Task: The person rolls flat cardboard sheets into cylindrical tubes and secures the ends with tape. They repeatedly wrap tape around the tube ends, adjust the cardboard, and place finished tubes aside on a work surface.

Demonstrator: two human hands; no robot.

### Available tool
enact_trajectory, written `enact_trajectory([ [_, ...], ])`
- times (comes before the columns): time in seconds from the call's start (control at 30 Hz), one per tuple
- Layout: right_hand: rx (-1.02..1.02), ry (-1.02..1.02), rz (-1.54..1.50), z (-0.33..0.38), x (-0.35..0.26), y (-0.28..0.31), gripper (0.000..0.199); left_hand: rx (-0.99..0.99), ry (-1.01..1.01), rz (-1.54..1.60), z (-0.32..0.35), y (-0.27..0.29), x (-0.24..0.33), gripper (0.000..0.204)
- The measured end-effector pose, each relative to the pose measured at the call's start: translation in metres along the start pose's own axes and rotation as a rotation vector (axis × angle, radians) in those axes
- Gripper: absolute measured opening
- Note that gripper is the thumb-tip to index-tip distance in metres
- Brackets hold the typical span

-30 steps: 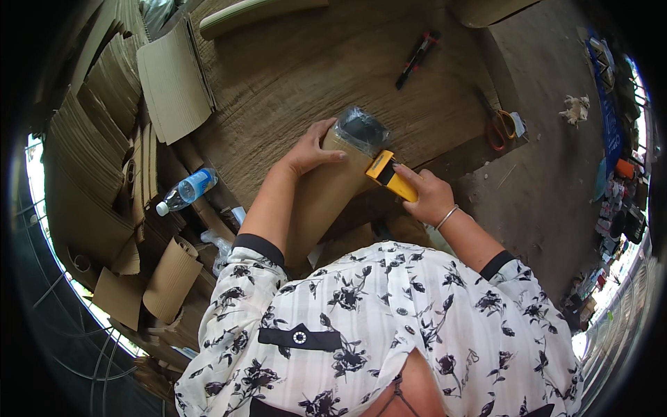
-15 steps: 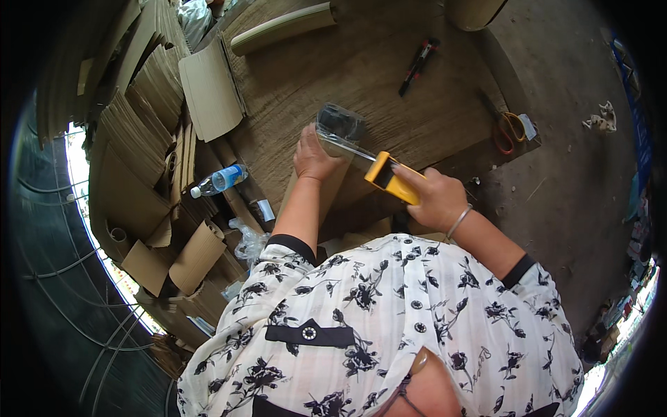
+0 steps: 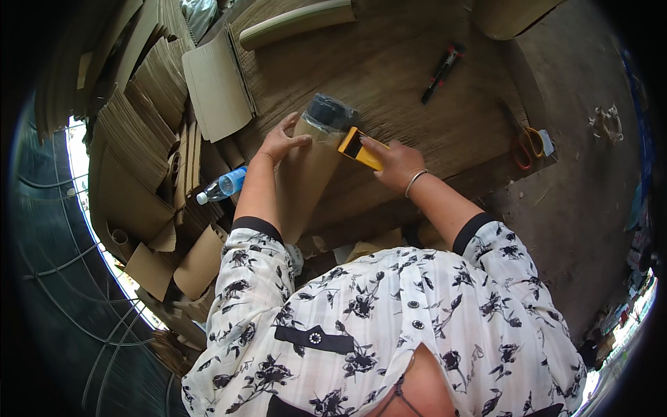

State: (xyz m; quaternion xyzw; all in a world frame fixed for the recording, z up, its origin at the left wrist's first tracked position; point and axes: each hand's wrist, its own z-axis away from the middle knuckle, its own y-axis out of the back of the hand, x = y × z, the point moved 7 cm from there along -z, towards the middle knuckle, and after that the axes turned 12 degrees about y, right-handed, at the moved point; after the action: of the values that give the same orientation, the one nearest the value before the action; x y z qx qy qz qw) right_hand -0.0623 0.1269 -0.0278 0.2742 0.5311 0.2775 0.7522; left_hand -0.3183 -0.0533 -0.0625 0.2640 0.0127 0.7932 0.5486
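Observation:
A long brown cardboard roll [image 3: 306,182] slants away from my body. Clear tape covers its far end, where something black [image 3: 329,113] shows through the shiny layer. My left hand [image 3: 279,141] grips the roll's left side near that end, thumb over the cardboard and fingers at its edge. A yellow tape dispenser [image 3: 361,149] is in my right hand [image 3: 400,165], its front edge close against the right side of the taped end.
Stacked cardboard sheets [image 3: 142,111] crowd the left, with a plastic bottle [image 3: 224,185] beside them. Farther off lie another roll [image 3: 299,24] and a red-and-black cutter [image 3: 442,73]. Orange-handled scissors [image 3: 526,147] rest at the right edge of the brown sheet [image 3: 417,125].
My right hand has brought the dispenser up and left to the roll; the stretch of clear tape between them is gone from view. My left hand has shifted left, its thumb now apart.

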Motion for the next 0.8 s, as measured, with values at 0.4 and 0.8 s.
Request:
enact_trajectory([
  [0.4,-0.002,0.082,-0.072,-0.014,-0.052,0.046,0.071,0.772,-0.218,-0.643,0.025,-0.030,0.006,0.114],
  [0.8,-0.189,-0.013,0.057,-0.078,-0.016,0.000,0.070,0.290,-0.281,-0.355,-0.023,0.040,0.007,0.116],
])
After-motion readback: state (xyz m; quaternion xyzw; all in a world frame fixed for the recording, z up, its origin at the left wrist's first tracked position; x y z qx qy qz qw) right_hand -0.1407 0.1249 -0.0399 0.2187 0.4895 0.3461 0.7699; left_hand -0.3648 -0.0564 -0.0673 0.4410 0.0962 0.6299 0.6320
